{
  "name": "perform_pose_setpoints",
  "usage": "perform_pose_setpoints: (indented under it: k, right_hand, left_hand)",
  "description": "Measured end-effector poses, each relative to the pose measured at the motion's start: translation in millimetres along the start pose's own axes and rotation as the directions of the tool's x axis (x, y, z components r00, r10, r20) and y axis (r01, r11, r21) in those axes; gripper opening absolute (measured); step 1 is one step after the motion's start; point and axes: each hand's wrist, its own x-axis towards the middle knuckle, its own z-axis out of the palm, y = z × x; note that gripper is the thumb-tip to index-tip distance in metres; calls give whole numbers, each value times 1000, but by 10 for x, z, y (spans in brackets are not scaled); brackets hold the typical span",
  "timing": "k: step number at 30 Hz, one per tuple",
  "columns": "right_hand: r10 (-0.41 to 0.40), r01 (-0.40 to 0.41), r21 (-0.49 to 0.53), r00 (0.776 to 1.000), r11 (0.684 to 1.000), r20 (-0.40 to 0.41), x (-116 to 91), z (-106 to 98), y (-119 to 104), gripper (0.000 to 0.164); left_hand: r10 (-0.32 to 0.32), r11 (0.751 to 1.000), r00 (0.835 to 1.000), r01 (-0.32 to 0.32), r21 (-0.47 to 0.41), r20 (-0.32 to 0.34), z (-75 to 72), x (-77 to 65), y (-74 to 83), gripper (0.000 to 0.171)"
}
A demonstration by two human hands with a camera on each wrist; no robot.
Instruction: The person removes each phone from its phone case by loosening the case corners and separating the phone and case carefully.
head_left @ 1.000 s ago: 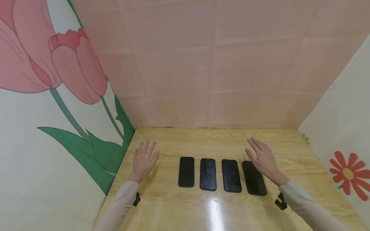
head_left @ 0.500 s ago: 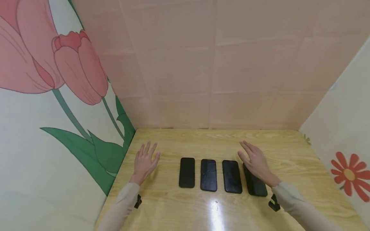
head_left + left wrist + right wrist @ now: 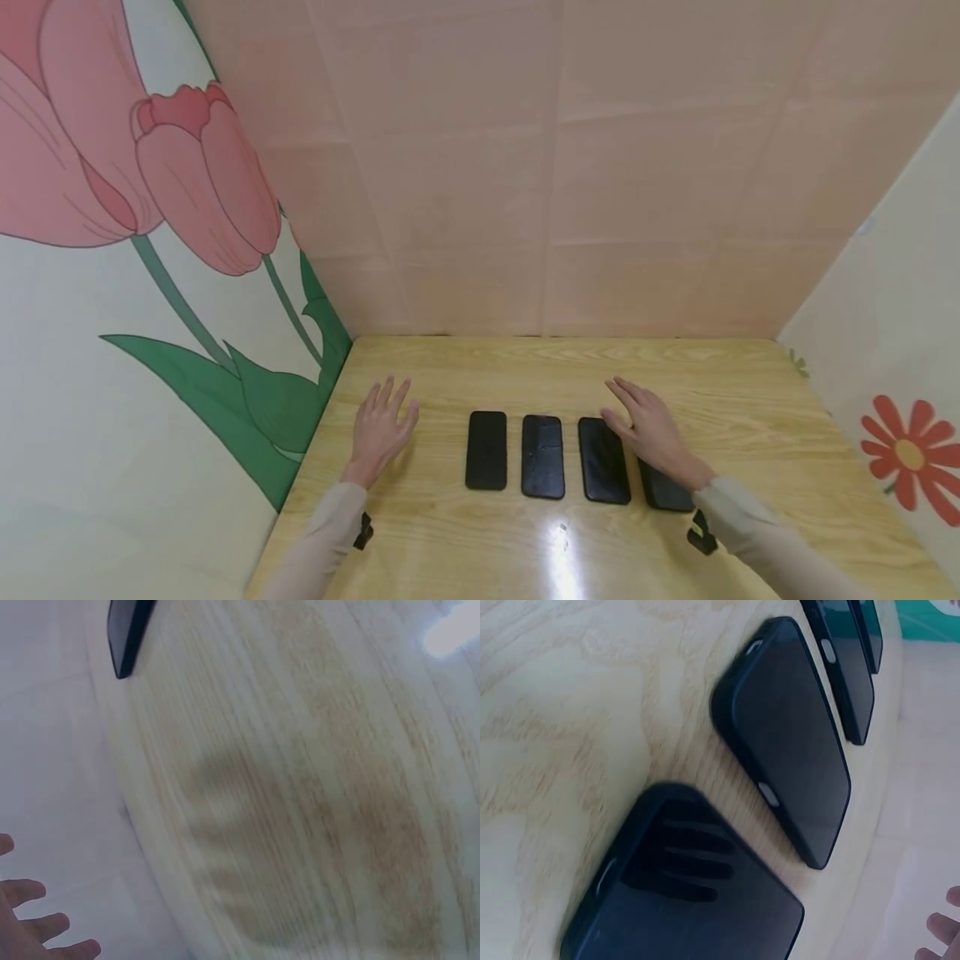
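Observation:
Several black smartphones lie side by side on the wooden table, screens up, in the head view. From the left come a first phone (image 3: 487, 451), a second phone (image 3: 543, 457) with marks on its screen, a third phone (image 3: 602, 467) and a rightmost phone (image 3: 663, 490). My right hand (image 3: 651, 429) hovers over the two right phones, fingers extended, and hides part of both. In the right wrist view its reflection shows on the nearest phone's screen (image 3: 705, 900). Left of the row, my left hand (image 3: 379, 428) is held above the table with fingers spread, touching no phone.
The wooden table (image 3: 450, 542) meets a pink wall covering (image 3: 480, 208) at the back. A panel with painted tulips (image 3: 202, 167) stands on the left. On the right is a white panel with a red flower (image 3: 910, 454).
My right hand has moved left and slightly nearer, from over the rightmost phone towards the third one. My left hand has shifted slightly nearer. The phones stay in place.

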Motion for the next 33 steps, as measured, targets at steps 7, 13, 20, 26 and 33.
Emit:
perform_pose_setpoints:
  k: [7, 13, 20, 26, 33]
  right_hand:
    - [19, -20, 8, 1000, 1000, 24, 16, 104, -83, 61]
    - [24, -25, 19, 999, 1000, 26, 37, 192, -137, 58]
    - [22, -24, 45, 999, 999, 42, 80, 298, -213, 57]
    - [7, -12, 57, 997, 998, 78, 110, 404, -317, 59]
    - [0, -7, 76, 996, 997, 92, 132, 495, -414, 58]
  left_hand:
    - [-9, 1000, 1000, 9, 0, 10, 43, -18, 24, 55]
    - [-10, 1000, 1000, 10, -12, 6, 71, -32, 37, 54]
    - [-4, 1000, 1000, 4, -17, -15, 109, -51, 43, 53]
    - [10, 998, 999, -13, -55, -53, 161, -97, 44, 52]
    - [0, 998, 999, -3, -66, -38, 226, -134, 58, 51]
